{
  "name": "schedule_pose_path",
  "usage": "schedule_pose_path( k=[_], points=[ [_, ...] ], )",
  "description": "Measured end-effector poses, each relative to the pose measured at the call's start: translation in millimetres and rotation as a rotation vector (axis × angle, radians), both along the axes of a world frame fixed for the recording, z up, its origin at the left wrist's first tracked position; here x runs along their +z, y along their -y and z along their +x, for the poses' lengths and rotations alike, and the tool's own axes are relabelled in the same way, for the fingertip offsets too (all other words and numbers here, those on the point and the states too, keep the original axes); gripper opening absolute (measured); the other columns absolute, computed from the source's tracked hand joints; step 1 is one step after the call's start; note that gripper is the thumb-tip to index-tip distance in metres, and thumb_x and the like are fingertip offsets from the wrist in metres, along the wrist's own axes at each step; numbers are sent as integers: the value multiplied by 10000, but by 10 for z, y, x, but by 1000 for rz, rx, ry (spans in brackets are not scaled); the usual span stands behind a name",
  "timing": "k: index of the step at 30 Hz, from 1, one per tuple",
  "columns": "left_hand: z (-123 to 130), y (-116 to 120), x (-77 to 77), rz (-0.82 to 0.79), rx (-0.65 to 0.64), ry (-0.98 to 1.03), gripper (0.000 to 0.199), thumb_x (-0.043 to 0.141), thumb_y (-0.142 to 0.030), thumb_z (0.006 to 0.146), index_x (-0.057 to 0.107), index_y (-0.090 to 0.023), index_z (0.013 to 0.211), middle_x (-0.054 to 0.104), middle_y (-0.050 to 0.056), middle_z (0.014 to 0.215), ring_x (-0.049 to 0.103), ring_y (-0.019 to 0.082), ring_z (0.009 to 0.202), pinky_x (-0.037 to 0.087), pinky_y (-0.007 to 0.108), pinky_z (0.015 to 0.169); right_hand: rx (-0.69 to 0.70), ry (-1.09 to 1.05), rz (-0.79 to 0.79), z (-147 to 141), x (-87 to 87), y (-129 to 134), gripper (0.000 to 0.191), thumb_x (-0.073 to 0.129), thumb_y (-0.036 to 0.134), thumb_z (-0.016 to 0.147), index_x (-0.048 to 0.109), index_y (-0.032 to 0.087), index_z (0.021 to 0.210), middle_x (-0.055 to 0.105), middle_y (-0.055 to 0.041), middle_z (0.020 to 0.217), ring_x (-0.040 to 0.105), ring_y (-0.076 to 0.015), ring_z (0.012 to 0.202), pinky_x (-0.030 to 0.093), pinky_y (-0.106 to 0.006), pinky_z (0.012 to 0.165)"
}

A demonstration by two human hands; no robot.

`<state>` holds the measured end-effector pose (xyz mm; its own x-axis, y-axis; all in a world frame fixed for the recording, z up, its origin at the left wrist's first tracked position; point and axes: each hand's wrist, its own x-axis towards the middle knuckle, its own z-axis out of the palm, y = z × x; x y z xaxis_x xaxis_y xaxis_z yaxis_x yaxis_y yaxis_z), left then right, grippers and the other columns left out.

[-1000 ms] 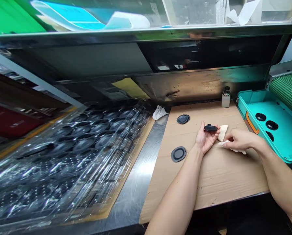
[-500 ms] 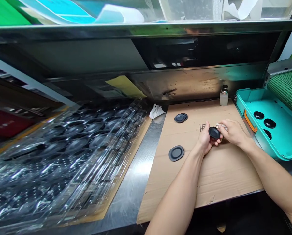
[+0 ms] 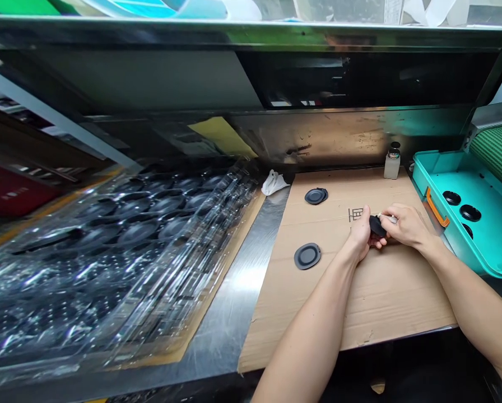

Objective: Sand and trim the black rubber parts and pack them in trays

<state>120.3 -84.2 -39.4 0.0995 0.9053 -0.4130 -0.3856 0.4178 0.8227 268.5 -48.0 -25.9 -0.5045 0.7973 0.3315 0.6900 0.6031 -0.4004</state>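
Observation:
My left hand (image 3: 362, 234) is closed on a small black oval plastic part (image 3: 377, 226), thumb along its left side and fingertips beneath it. Against the upper right edge of that part is my right hand (image 3: 409, 225), its fingers pinched on a small white piece (image 3: 392, 219), perhaps cloth or tissue; its kind is unclear. Both hands are over a brown cardboard sheet (image 3: 301, 313). To their left on the cardboard lie a dark oval plastic part (image 3: 307, 256) and, farther back, a dark part (image 3: 316, 196) that looks like two overlapping pieces.
Clear plastic trays (image 3: 150, 291) of black parts fill the left side. A crumpled white cloth (image 3: 274, 183) lies beside the cardboard. At the back stands a small bottle (image 3: 392, 162). A turquoise bin (image 3: 498, 246) with several black round parts is at right, near a green belt (image 3: 498, 148).
The view has shifted slightly, so everything sits a little higher and to the right. The black part is turned more on edge, and my right fingers have moved closer over it.

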Motion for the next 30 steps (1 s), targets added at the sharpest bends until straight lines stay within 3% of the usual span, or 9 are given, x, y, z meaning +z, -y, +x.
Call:
schedule_pose_path(
  k=[8,13,20,22,26,30],
  points=[
    [5,-6,-21,50,-53,-136,725,200,-569,1055,648,-104,724,618,65,508,495,110,314,334,213,323,27,59,-5,3,9,2,230,534,291,935,752,221,925,716,-61,909,629,-195,842,396,-278,738],
    [-24,0,-9,73,-109,-220,725,244,-615,1034,625,-116,672,630,74,520,469,99,311,306,214,323,98,47,-29,46,64,-15,247,523,291,934,760,223,935,733,-50,919,627,-181,830,390,-268,726],
    [-18,11,-4,73,-110,-266,704,276,-612,1031,635,-112,689,634,88,513,501,117,331,350,221,338,-24,72,-235,39,140,-23,182,600,286,801,744,224,709,644,20,584,540,-145,596,328,-269,586],
    [-12,7,7,46,-95,-228,701,239,-576,1046,642,-107,715,633,93,512,504,122,336,356,224,340,-26,49,-235,42,134,-25,186,601,291,799,757,226,722,668,19,609,551,-144,604,333,-266,584],
    [-24,-10,37,7,-100,-131,733,183,-582,1049,659,-90,786,646,100,537,516,126,350,373,222,346,2,-57,-208,42,105,-38,268,550,281,861,792,230,964,749,3,762,634,-156,711,393,-250,658],
    [-37,-30,63,-29,-99,-123,775,165,-630,1035,665,-76,825,646,103,542,525,133,352,380,225,341,24,-41,-174,40,93,-51,241,542,243,876,780,204,890,749,-12,762,644,-156,716,393,-253,672]
  ],
)
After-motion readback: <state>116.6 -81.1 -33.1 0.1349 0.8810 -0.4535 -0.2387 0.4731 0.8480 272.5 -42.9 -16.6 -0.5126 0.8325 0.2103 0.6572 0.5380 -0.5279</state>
